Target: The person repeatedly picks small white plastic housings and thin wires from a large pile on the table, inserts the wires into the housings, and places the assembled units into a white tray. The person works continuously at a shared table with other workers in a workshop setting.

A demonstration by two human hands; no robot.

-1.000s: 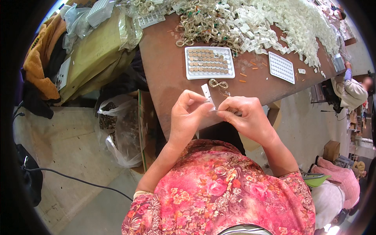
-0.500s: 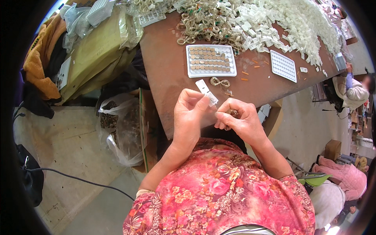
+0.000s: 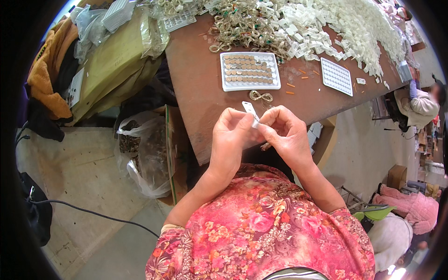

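Observation:
A slim white plastic battery case (image 3: 249,108) stands up between my two hands, over the table's near edge. My left hand (image 3: 229,135) pinches it between thumb and fingertips. Closed as well, my right hand (image 3: 288,136) has its thumb and index finger at the case's near end. Below that hand pokes out part of a coil of thin wire (image 3: 266,146), held in the curled fingers; most of it is hidden. Just beyond my hands, another looped coil lies on the table, close to a white tray (image 3: 224,87) with rows of round coin cells (image 3: 240,73).
Heaps of wire coils (image 3: 242,28) and white plastic cases (image 3: 336,23) cover the far side of the brown table (image 3: 196,93). A second white tray (image 3: 337,77) lies to the right, near small orange strips. At left stands a box with a plastic bag (image 3: 149,158). Other people sit at the right.
The white case has turned more upright between my hands. My right fingers have come up against its near end, and the wire coil now shows lower, beneath the right hand.

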